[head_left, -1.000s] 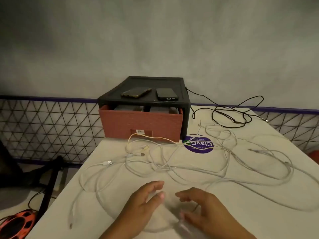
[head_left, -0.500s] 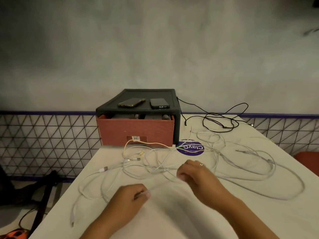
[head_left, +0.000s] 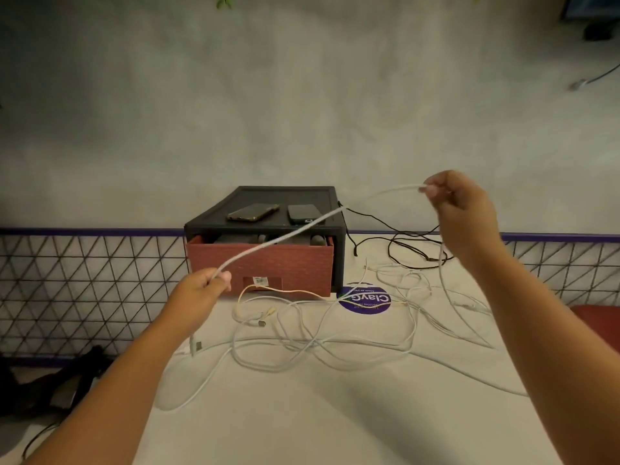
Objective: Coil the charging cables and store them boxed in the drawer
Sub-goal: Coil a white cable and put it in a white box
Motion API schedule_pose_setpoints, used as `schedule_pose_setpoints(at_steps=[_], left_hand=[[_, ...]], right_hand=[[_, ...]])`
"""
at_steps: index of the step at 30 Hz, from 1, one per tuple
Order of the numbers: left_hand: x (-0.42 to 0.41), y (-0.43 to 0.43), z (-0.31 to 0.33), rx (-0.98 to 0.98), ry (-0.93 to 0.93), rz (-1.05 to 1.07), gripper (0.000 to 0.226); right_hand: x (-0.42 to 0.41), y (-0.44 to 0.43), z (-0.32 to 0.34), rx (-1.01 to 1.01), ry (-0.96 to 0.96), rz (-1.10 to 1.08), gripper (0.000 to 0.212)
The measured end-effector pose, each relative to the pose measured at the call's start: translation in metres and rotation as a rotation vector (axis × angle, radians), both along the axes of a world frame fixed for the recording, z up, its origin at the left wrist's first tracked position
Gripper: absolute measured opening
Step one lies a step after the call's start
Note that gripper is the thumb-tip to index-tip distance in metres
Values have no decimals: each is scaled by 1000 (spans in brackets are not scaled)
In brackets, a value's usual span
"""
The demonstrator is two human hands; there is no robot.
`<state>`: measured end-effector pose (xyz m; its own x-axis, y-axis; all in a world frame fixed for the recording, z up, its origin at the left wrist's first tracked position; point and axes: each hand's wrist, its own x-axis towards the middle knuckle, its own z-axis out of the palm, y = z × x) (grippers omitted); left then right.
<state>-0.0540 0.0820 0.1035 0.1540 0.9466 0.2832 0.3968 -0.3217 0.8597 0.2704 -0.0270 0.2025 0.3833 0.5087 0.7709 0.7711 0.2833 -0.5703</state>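
Above the table (head_left: 335,414) | white cable (head_left: 285,237) strung between — left hand (head_left: 201,290) pinches it | right hand (head_left: 459,203) pinches it

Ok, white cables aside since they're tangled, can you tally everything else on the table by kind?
Phones: 2
Drawer unit: 1
Black cable, as far as its loops show: 1
Cream cable: 1
Round purple sticker: 1
Total: 6

Mottled grey wall (head_left: 302,95) behind a white table (head_left: 302,414), purple-topped black lattice railing (head_left: 84,280) alongside, dim light.
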Motion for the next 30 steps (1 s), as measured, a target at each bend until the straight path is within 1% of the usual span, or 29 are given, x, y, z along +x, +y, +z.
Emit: schedule_pose_setpoints(at_steps=[3, 4, 6, 8, 10, 12, 14, 16, 18, 20, 22, 24, 26, 27, 29, 30], left_hand=[[-2, 3, 1, -68, -71, 29, 27], [-1, 3, 2, -101, -131, 14, 27], [3, -1, 7, -204, -334, -72, 27], [5, -6, 14, -326, -605, -225, 28], [6, -10, 20, -422, -839, -397, 39], [9, -13, 25, -468, -1015, -514, 51], [14, -17, 29, -492, -1127, -565, 56], [21, -21, 34, -511, -1209, -586, 60], [26, -25, 38, -526, -1290, -558, 60], [29, -27, 43, -520, -1349, -456, 51], [28, -27, 46, -497, -1390, -356, 43], [28, -32, 46, -502, -1407, -315, 42], [30, -37, 44, -513, -1410, -286, 47], [32, -41, 42, -519, -1408, -275, 49], [35, -46, 41, -522, -1405, -253, 51], [36, -49, 41, -521, -1397, -242, 52]], right_hand=[[20, -2, 16, 50, 24, -62, 16], [25, -3, 19, 54, 20, -73, 16], [32, -5, 24, 58, 21, -78, 17], [38, -6, 28, 61, 24, -88, 17], [41, -6, 31, 51, 24, -93, 16], [43, -6, 29, 16, 15, -109, 13], [43, -7, 25, -27, -9, -134, 12], [44, -9, 23, -64, -55, -160, 13], [50, -12, 24, -136, -184, -209, 14], [61, -13, 26, -276, -355, -306, 13], [71, -14, 27, -450, -453, -453, 14], [82, -21, 24, -622, -458, -583, 20], [92, -24, 20, -728, -386, -626, 34], [95, -25, 19, -765, -335, -620, 38], [94, -28, 21, -826, -252, -598, 39], [91, -32, 25, -837, -239, -592, 34]])
